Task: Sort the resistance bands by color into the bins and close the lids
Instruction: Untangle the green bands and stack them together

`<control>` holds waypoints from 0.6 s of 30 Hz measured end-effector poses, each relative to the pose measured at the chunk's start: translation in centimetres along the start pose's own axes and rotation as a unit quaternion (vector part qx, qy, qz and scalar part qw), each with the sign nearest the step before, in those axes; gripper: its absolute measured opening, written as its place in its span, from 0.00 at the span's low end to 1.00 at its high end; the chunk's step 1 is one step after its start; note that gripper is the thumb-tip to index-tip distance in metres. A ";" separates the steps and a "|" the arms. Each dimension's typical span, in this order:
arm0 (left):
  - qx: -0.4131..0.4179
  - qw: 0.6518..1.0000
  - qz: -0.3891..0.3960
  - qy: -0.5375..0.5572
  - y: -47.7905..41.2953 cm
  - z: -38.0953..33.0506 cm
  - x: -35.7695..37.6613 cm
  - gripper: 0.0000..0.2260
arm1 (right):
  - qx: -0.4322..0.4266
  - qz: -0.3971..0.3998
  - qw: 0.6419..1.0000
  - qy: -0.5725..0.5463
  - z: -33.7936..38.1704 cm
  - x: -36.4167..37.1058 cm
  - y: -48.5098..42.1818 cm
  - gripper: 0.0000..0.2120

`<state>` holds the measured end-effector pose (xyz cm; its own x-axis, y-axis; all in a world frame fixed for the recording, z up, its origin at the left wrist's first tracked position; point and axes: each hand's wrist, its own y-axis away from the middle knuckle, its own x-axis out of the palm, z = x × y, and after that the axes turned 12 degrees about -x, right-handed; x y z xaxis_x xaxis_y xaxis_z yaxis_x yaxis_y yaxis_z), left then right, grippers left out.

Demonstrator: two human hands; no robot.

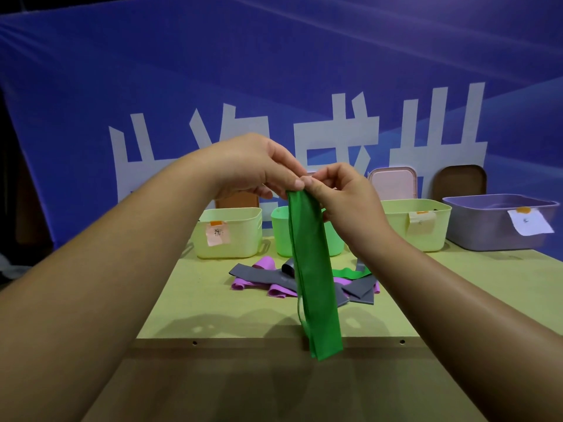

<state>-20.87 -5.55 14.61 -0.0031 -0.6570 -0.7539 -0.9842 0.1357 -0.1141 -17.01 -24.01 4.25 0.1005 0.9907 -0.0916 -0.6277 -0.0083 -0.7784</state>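
Hands meet high over the table (pixel 213 315), fingertips touching: left hand (pixel 253 166) & right hand (pixel 341 196) each pinch the top end of a green band (pixel 313 275) btwn thumb & fingers, so both grip it. Green band hangs straight down, flat & doubled, its lower end showing in front of the table's near edge. It's held in the air, in front of the pile & the green bin (pixel 281 236), not in any bin. On the table behind it lies a loose pile, all overlapping: grey bands (pixel 259 274), pink bands (pixel 275 290) & a second green band (pixel 345 273). Four open bins stand in a row at the far edge: left yellow bin (pixel 228 242) w/ a pink note (pixel 217 234), green bin just beside it, right yellow bin (pixel 432 239) w/ a pale note (pixel 422 222), then purple bin (pixel 487 229) w/ a white note (pixel 530 223). Writing on the notes is too small to read. Lids are off, leaning upright vs the blue banner (pixel 274 71) behind the bins: pink lid (pixel 393 182), brown lid (pixel 460 181) & an orange-brown lid (pixel 237 200) partly hidden by the left hand. Can't tell what's inside the bins.
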 end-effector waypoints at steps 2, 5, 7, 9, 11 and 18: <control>0.005 1.000 -0.009 -0.009 -0.1 0.0 -0.1 0.07 | 0.003 -0.001 1.000 -0.006 0.1 0.0 0.0 0.13; 0.018 0.999 -0.025 0.006 -0.3 0.1 -0.4 0.07 | 0.006 0.002 1.000 -0.009 0.2 0.0 0.3 0.13; 0.024 0.999 -0.040 0.013 -0.3 0.1 -0.7 0.07 | 0.008 0.010 1.000 -0.001 0.3 0.1 0.5 0.15; 0.029 0.998 -0.050 0.014 -0.2 0.1 -0.9 0.07 | 0.010 0.026 1.000 -0.006 0.3 0.2 0.7 0.16; 0.033 0.998 -0.055 0.014 -0.2 0.3 -0.9 0.07 | 0.015 0.041 0.998 -0.035 0.5 0.3 0.7 0.16; 0.042 0.993 -0.103 0.038 -0.6 0.9 -0.8 0.08 | 0.016 0.060 0.997 -0.042 0.6 1.1 0.2 0.09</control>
<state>-20.07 -4.44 14.74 0.1804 -0.7312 -0.6578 -0.9469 0.0520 -0.3174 -17.51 -22.81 4.35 -0.0416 0.9907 -0.1294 -0.6562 -0.1247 -0.7442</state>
